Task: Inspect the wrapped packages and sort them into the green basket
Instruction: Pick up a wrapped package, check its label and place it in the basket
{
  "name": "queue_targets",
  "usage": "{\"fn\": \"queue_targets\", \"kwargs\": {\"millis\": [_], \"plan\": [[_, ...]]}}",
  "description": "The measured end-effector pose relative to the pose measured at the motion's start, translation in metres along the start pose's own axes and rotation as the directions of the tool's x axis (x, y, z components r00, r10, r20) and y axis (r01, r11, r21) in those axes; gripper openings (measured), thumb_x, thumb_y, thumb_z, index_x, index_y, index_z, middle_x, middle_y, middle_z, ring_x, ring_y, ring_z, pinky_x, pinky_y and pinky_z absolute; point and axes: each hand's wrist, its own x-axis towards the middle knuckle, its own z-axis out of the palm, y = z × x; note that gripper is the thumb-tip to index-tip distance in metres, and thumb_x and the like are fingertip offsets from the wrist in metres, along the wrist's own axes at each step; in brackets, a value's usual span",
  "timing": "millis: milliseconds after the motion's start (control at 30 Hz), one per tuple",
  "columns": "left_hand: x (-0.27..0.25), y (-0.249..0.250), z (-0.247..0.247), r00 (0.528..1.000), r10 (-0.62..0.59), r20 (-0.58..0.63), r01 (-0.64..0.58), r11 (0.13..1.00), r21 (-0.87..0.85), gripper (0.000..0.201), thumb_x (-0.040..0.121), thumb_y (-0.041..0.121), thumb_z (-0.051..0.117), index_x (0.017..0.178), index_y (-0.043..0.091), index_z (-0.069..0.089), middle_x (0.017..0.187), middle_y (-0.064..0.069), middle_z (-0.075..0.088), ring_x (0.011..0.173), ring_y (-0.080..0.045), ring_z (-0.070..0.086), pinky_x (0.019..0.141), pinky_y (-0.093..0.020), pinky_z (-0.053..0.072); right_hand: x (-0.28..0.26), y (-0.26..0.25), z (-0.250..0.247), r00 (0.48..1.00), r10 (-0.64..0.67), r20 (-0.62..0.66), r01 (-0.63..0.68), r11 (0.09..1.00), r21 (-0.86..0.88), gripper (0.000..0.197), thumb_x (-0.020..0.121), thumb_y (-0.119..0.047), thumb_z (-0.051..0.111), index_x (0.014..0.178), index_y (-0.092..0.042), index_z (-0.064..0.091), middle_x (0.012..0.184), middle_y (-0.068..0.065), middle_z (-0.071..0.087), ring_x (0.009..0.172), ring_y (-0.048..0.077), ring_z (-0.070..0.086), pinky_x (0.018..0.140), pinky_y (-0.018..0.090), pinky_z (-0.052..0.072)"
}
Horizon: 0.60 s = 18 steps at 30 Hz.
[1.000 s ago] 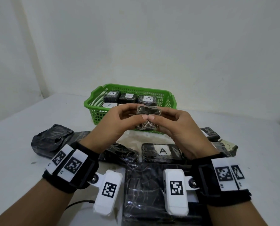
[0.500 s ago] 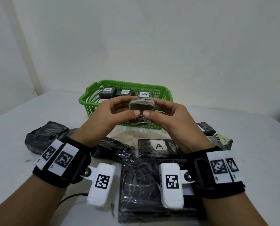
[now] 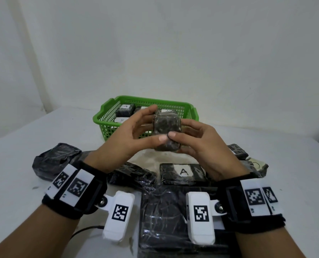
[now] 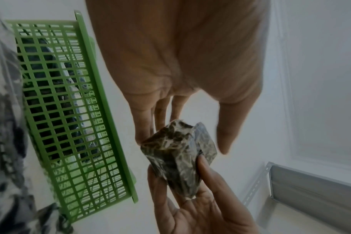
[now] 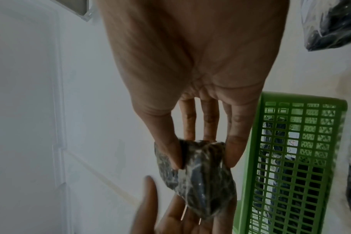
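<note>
White table (image 3: 21,164): green basket (image 3: 106,125), wrapped packages (image 3: 181,173).

We have turned the small wrapped package (image 3: 167,132) since a second ago: then it lay flat and low between our hands with only a thin dark edge toward us, and now it stands nearly upright, its broad crinkled face turned our way. We have also lifted it, so that it now covers part of the green basket (image 3: 106,118) behind it rather than sitting below the rim. Our left hand (image 3: 134,138) has loosened its grip, the fingers spread wider and the thumb drawn off toward the lower corner, while our right hand (image 3: 195,144) has taken the package's far side and its thumb has moved onto the front face.
</note>
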Motion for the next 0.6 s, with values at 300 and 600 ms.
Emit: {"fn": "queue_targets", "kwargs": {"millis": [300,600], "plan": [[0.003,-0.0051,0.0002,0.984,0.136,-0.116,-0.127,0.989,0.08,0.05,0.079,-0.009,0.079,0.122,0.01,0.064,0.121,-0.004,0.073,0.121,-0.017,0.067,0.093,-0.032,0.059,0.0011,-0.0012,0.0038,0.991,0.09,0.095,-0.101,0.988,0.117,0.063,0.078,-0.031,0.085,0.132,-0.007,0.064,0.127,0.017,0.073,0.107,0.026,0.075,0.089,0.036,0.062],[0.0001,-0.0036,0.0013,1.0,0.028,0.003,-0.028,0.999,0.032,0.072,0.084,0.013,0.082,0.147,0.016,0.048,0.144,0.003,0.06,0.138,-0.01,0.054,0.106,-0.031,0.051,0.0029,0.0017,0.0007,0.999,-0.045,0.009,0.044,0.996,0.08,0.065,0.073,-0.019,0.089,0.131,-0.004,0.067,0.12,0.011,0.077,0.116,0.025,0.073,0.104,0.046,0.056]]}}
